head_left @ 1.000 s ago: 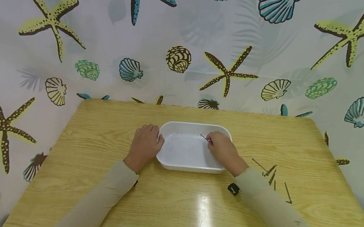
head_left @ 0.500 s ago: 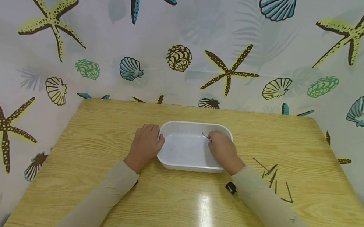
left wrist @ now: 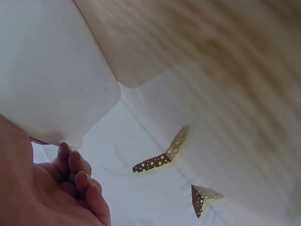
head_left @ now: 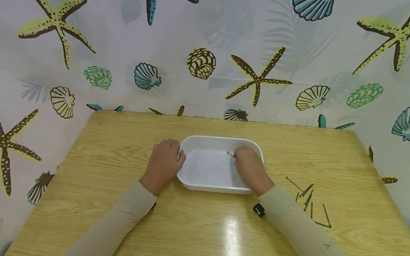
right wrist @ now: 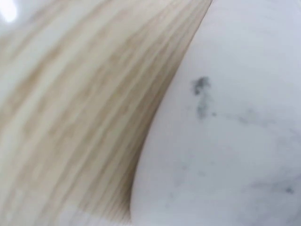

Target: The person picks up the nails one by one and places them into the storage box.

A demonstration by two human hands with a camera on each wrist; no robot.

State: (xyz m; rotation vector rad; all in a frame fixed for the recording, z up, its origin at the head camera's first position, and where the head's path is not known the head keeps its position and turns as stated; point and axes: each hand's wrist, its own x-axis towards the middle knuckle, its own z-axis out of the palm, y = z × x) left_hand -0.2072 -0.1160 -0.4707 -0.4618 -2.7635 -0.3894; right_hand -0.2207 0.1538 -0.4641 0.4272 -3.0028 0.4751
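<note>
A white plastic tub sits on the wooden table. My left hand grips its left rim, thumb over the edge. In the left wrist view, the left hand's fingers curl beside the tub wall, fingertips right at the rim. My right hand reaches into the tub's right half and pinches a thin nail; its head end points left and the rest is hidden in the fingers. The right wrist view shows only the tub's smudged outer wall, without the right hand.
Several loose nails and dark screws lie on the table, right of the tub and beside the right sleeve. A small black device shows at the right wrist. Behind the table hangs a starfish-and-shell patterned cloth.
My right hand has shifted slightly right inside the tub, and less of the nail shows beyond the fingers. My left hand keeps its place on the rim.
</note>
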